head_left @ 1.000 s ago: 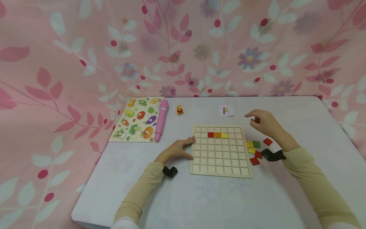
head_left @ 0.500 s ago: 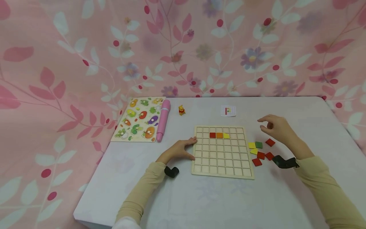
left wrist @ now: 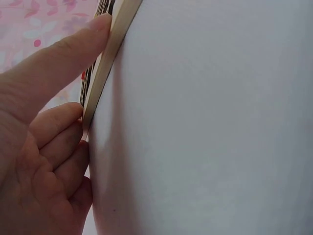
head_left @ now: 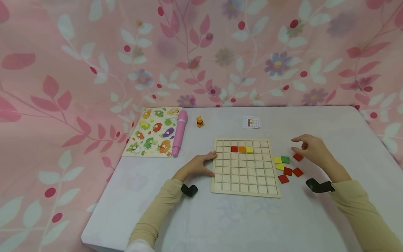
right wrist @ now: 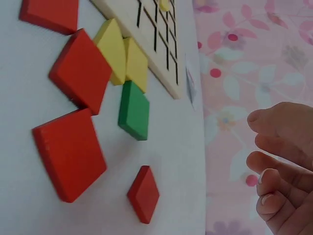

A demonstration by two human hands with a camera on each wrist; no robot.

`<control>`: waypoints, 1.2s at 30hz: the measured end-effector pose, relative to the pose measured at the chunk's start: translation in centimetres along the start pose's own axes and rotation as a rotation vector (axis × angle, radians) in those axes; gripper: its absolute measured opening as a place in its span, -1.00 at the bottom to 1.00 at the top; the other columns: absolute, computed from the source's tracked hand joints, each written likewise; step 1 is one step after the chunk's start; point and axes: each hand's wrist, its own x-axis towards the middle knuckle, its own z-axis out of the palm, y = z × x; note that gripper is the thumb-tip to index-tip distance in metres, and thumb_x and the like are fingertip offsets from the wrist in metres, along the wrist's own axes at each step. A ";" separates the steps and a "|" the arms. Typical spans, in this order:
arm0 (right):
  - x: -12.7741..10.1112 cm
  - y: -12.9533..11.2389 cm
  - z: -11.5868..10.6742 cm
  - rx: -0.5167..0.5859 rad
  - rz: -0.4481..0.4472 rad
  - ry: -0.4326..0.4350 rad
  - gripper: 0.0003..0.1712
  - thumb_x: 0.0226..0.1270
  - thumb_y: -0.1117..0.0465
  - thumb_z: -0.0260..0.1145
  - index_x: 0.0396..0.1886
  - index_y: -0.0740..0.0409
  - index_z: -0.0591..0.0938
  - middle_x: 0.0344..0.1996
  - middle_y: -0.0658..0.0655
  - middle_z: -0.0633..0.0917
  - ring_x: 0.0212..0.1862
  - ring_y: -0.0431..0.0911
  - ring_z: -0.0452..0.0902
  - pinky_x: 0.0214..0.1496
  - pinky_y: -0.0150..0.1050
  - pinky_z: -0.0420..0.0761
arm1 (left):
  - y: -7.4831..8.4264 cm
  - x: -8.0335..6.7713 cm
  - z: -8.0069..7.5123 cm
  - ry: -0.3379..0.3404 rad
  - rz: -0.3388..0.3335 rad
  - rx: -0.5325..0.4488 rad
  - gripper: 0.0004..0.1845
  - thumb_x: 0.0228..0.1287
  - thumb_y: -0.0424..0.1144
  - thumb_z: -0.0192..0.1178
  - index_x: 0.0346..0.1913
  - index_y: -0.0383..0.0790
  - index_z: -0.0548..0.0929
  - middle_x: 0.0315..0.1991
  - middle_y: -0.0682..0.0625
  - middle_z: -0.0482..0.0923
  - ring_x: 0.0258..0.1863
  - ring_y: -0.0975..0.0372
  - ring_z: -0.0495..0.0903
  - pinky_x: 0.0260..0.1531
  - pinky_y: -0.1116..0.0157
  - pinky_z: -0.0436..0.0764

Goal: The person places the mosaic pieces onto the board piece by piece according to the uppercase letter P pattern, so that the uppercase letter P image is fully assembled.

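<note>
A wooden grid board (head_left: 247, 168) lies on the table; red (head_left: 234, 149), orange (head_left: 241, 149) and yellow (head_left: 249, 149) tiles sit side by side in its second row from the far edge. My left hand (head_left: 198, 165) touches the board's left edge, thumb and fingers spread apart along it. Beside the right edge lie a green tile (right wrist: 134, 110), two yellow tiles (head_left: 277, 160) and several red tiles (right wrist: 73, 154). Above these hovers my right hand (head_left: 311, 149), fingers bent, thumb and forefinger apart, nothing between them. It partly covers the farthest red tile (head_left: 297, 157) in the head view.
Beyond the board lies a small card (head_left: 251, 122) printed with a coloured grid. Farther left stand a small bear figure (head_left: 199, 121), a pink pen-shaped object (head_left: 179, 133) and a vegetable puzzle board (head_left: 151, 133). A floral curtain (head_left: 201, 52) hangs behind the white table (head_left: 119, 199).
My right hand has moved right and toward me, from beyond the board's far right corner to above the loose tiles. The left hand stays at the board's edge.
</note>
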 end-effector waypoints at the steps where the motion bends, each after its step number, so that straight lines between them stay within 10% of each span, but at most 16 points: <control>1: -0.2 0.2 0.2 0.002 0.012 -0.007 -0.66 -0.05 0.36 0.40 -0.22 0.43 0.59 -0.40 0.26 0.56 -0.54 -0.08 0.30 -0.66 -0.35 0.36 | 0.0 0.0 0.0 -0.003 -0.002 0.000 -0.08 -0.24 -0.08 0.46 0.29 -0.14 0.28 0.31 0.13 0.06 0.28 0.33 -0.01 0.21 0.35 -0.01; 36: -2.5 2.8 2.7 0.038 0.304 -0.187 -0.45 -0.03 0.23 0.40 -0.10 0.49 0.45 -0.30 0.38 0.50 -0.35 0.11 0.39 -0.40 -0.15 0.52 | 0.2 -0.1 0.0 0.005 0.003 0.021 -0.09 -0.23 -0.11 0.46 0.29 -0.13 0.28 0.31 0.15 0.06 0.28 0.35 -0.01 0.21 0.35 -0.01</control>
